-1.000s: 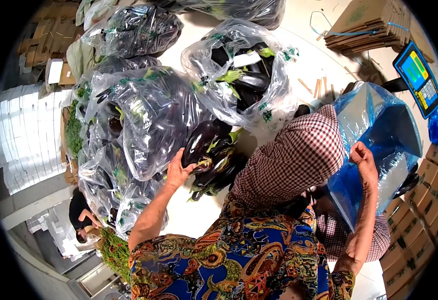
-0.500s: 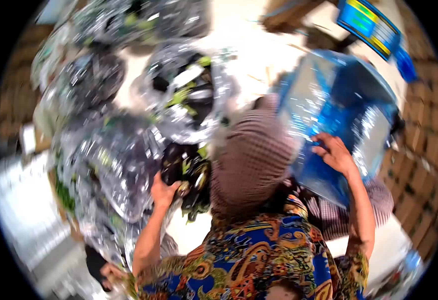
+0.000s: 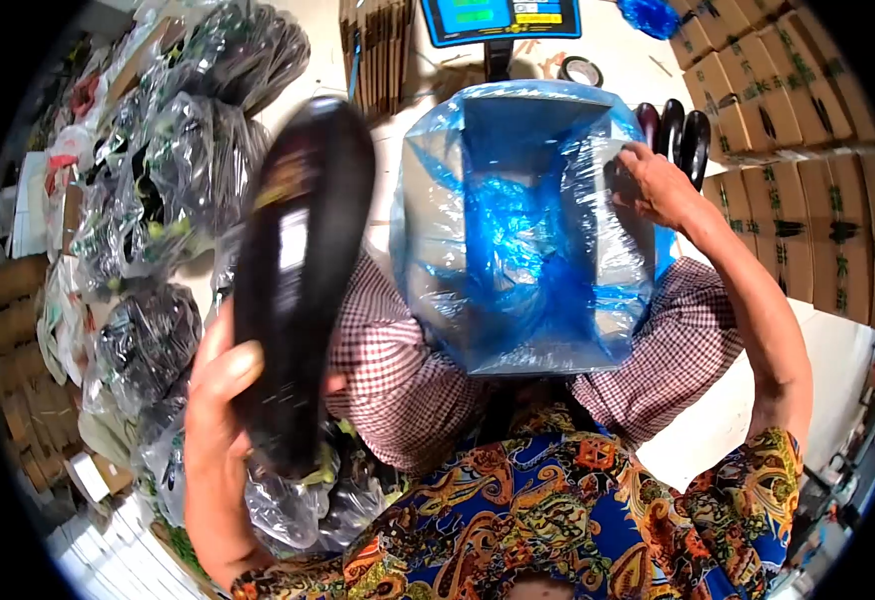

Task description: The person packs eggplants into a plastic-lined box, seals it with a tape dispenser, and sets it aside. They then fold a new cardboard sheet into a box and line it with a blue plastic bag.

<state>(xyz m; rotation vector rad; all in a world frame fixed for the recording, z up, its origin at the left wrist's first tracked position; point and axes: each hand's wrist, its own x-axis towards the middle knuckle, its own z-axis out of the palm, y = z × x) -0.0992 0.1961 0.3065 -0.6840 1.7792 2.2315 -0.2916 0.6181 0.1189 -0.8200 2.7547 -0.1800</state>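
My left hand (image 3: 220, 375) is wrapped round a large dark purple eggplant (image 3: 303, 270), held upright, close to the camera and left of the box. My right hand (image 3: 663, 190) rests at the right wall of an open box (image 3: 598, 350) lined with blue plastic. Its fingers are bent against the plastic liner (image 3: 518, 235), with a dark patch under them that looks like shadow. Crumpled blue film covers the inside of the box, which stands between my knees. Just past the right hand lie three eggplants (image 3: 672, 130), partly hidden by it.
Clear bags of eggplants (image 3: 193, 165) crowd the left side. Beyond the box are a scale display (image 3: 503, 18), a roll of black tape (image 3: 581, 71) and folded cardboard (image 3: 378, 60). Stacked cartons (image 3: 788, 90) line the right. A blue plastic bundle (image 3: 650, 15) lies at the top.
My left hand has lifted an eggplant from the pile beside the bags towards the camera. The right hand has shifted from the liner's middle to the box's right wall. The view has turned.
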